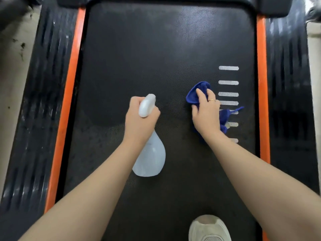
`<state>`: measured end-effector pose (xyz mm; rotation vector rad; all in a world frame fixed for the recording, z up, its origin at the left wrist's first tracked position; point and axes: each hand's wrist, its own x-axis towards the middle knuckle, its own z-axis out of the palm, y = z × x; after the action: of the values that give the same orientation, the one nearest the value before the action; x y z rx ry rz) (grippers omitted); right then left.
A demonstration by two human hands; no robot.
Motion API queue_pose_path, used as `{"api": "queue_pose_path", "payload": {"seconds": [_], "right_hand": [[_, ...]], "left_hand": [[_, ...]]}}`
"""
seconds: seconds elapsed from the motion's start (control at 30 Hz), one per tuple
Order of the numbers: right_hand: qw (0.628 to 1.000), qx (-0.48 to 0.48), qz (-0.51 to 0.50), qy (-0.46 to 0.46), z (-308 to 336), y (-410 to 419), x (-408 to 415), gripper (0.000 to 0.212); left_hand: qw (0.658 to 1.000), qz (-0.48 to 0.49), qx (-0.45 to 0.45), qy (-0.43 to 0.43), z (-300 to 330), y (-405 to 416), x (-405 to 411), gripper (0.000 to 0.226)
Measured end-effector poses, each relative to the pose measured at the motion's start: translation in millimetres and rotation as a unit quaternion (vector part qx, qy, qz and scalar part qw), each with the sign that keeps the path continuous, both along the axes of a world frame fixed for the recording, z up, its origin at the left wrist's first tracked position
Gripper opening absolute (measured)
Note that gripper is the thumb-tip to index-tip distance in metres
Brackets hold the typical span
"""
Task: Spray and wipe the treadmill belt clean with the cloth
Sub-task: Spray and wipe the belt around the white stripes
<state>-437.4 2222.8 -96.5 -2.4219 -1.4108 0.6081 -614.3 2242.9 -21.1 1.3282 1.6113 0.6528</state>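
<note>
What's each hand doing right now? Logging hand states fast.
Left hand: grips the spray bottle.
Right hand: grips the blue cloth.

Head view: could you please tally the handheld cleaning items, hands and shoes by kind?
Spray bottle: 1, held by the left hand
Blue cloth: 1, held by the right hand
Hands: 2
White shoe: 1
Total: 5
</note>
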Motion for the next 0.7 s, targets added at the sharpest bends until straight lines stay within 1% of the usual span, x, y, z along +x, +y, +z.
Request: {"api": "queue_pose_path", "payload": {"seconds": [0.03,0.07,0.1,0.13,0.2,0.23,0.27,0.3,0.33,0.37,0.4,0.43,0.47,0.53,0.57,0.6,0.63,0.67,0.7], "right_hand": [[1.0,-0.006,-0.002,-0.023,-1,5,-11,0.048],[0.999,0.005,0.023,-0.044,-3,9,-26,0.045],[0.995,0.033,0.081,-0.055,-5,10,-44,0.042],[0.983,0.064,0.162,-0.061,-8,9,-62,0.038],[0.93,0.105,0.34,-0.091,-12,5,-84,0.032],[0.906,0.126,0.39,-0.107,-13,10,-85,0.031],[0.896,0.136,0.406,-0.119,-14,21,-83,0.034],[0.902,0.141,0.386,-0.131,-16,31,-80,0.039],[0.919,0.143,0.342,-0.136,-17,39,-79,0.041],[0.936,0.14,0.298,-0.129,-17,43,-82,0.039],[0.941,0.139,0.286,-0.117,-19,42,-89,0.037],[0.933,0.149,0.311,-0.105,-22,36,-97,0.034],[0.909,0.166,0.371,-0.09,-25,26,-104,0.032],[0.838,0.194,0.505,-0.075,-24,23,-98,0.032],[0.82,0.191,0.533,-0.084,-23,34,-86,0.032],[0.826,0.178,0.524,-0.104,-22,49,-73,0.031],[0.856,0.163,0.475,-0.123,-19,64,-63,0.03],[0.893,0.15,0.4,-0.138,-17,75,-55,0.032],[0.916,0.145,0.348,-0.139,-15,74,-54,0.034]], "left_hand": [[1.0,0.009,0.004,0.002,1,4,-7,0.018],[1.0,0.017,0.004,0.004,1,7,-13,0.018],[1.0,0.027,0.001,0.008,1,10,-18,0.017],[0.999,0.036,-0.001,0.012,1,13,-24,0.017],[0.999,0.04,0.003,0.012,0,17,-34,0.018],[0.999,0.04,0.007,0.01,-2,16,-38,0.019],[0.999,0.045,0.012,0.005,-3,15,-43,0.02],[0.998,0.054,0.017,0.0,-5,14,-46,0.021],[0.998,0.063,0.021,-0.005,-6,12,-48,0.023],[0.997,0.07,0.024,-0.009,-7,11,-49,0.025],[0.997,0.073,0.025,-0.012,-7,10,-49,0.026],[0.997,0.071,0.026,-0.014,-7,9,-48,0.027],[0.997,0.064,0.025,-0.017,-6,8,-47,0.028],[0.999,0.039,0.017,-0.025,-7,8,-45,0.028],[0.999,0.026,0.014,-0.025,-8,8,-43,0.028],[0.999,0.014,0.015,-0.026,-9,8,-42,0.028],[0.999,0.008,0.018,-0.027,-10,8,-42,0.028],[0.999,0.006,0.019,-0.029,-10,9,-41,0.027],[0.999,0.009,0.017,-0.031,-10,9,-41,0.027]]}}
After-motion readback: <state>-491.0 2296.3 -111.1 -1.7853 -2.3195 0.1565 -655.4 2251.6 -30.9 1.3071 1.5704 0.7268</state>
